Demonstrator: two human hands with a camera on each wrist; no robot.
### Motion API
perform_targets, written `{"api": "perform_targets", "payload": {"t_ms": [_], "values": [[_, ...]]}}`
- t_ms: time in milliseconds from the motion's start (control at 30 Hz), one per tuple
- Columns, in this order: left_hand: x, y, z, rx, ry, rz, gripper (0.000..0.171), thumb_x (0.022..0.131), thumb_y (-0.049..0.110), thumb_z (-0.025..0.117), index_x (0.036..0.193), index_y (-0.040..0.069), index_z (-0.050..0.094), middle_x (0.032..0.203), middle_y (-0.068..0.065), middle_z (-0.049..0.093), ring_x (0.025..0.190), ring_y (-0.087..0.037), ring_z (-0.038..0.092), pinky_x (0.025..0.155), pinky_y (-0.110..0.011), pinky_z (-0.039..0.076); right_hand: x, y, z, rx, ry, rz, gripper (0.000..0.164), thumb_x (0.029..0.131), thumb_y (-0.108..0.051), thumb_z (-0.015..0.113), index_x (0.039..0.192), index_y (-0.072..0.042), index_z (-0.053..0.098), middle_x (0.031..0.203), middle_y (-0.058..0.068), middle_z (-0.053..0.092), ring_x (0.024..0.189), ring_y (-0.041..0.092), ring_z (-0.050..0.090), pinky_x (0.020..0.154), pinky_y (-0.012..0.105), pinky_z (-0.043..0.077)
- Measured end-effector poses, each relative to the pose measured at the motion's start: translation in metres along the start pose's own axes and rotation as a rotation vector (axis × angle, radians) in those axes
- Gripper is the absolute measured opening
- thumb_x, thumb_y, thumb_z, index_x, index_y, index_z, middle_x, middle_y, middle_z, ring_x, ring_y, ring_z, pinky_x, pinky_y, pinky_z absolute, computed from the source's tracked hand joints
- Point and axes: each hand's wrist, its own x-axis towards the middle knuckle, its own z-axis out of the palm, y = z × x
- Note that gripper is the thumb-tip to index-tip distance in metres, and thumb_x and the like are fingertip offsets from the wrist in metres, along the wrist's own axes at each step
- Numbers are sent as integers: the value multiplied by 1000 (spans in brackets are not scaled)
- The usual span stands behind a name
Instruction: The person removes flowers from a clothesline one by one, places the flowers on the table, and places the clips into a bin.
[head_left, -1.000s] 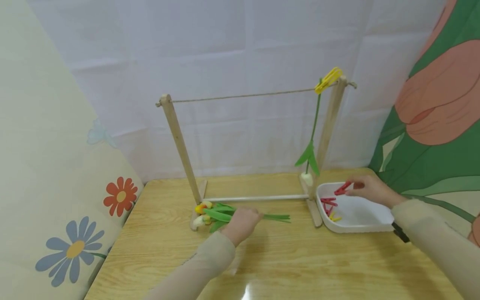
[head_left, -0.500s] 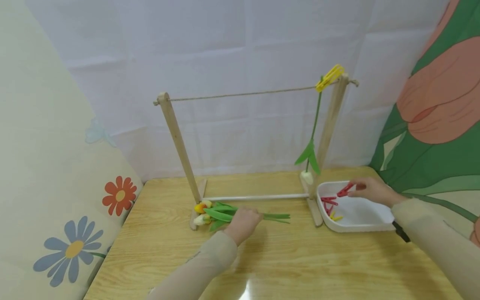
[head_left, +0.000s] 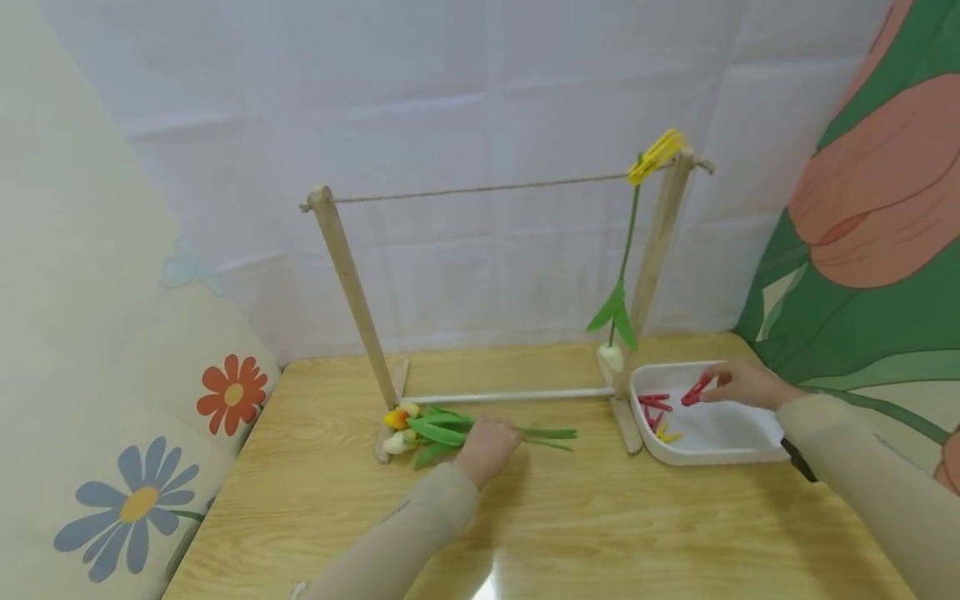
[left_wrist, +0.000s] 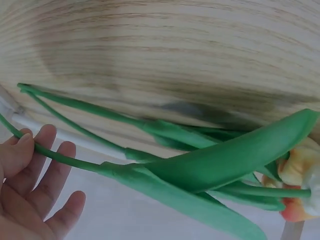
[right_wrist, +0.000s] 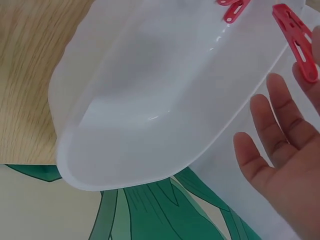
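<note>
My left hand (head_left: 489, 448) pinches the green stem (left_wrist: 70, 160) of one artificial tulip between thumb and forefinger, its other fingers spread. More tulips lie alongside on the table, their white and orange-yellow heads (head_left: 397, 417) at the foot of the rack's left post. Over the white tray (head_left: 720, 454), my right hand (head_left: 746, 385) pinches a red clothespin (right_wrist: 295, 37) by one end. Several red clothespins (head_left: 654, 402) and a yellow clothespin (head_left: 667, 435) lie at the tray's left end. Another white tulip (head_left: 611, 357) hangs head down from the rope, held by a yellow clothespin (head_left: 655, 158).
A wooden rack with a left post (head_left: 351, 292) and a right post (head_left: 660, 242) carries a thin rope (head_left: 480, 190) along its top. Low between the posts runs a white bar (head_left: 502, 395). White cloth (head_left: 450, 100) hangs behind the wooden table (head_left: 570, 517).
The red clothespin in my right hand has turned, its free end now pointing more downward. My left hand stays on the tulip stem, almost still. The view shifts slightly.
</note>
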Motion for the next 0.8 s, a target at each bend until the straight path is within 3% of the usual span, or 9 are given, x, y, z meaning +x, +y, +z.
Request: {"api": "perform_targets", "payload": {"t_ms": [167,433,800], "values": [[5,2,11,46,38,-24,7,85,17,73,86,25,74,85,8,73,78,-11,66,70,-24,48,1,6,2,-21,-47,15,21,87,-13,76,96,5,69,81,6,63,72,16,49,63,29,42],[11,6,15,72,-10,-57,7,85,18,71,85,24,75,85,9,72,77,-10,62,71,-23,47,7,10,4,-59,-147,-24,15,84,-7,76,90,5,69,85,11,67,76,17,54,68,32,47],[16,7,22,96,-77,-57,11,88,17,71,94,25,74,92,10,72,84,-8,63,76,-22,47,13,14,15,-86,-263,35,18,84,-7,75,94,7,69,87,14,66,80,22,56,72,36,50]]}}
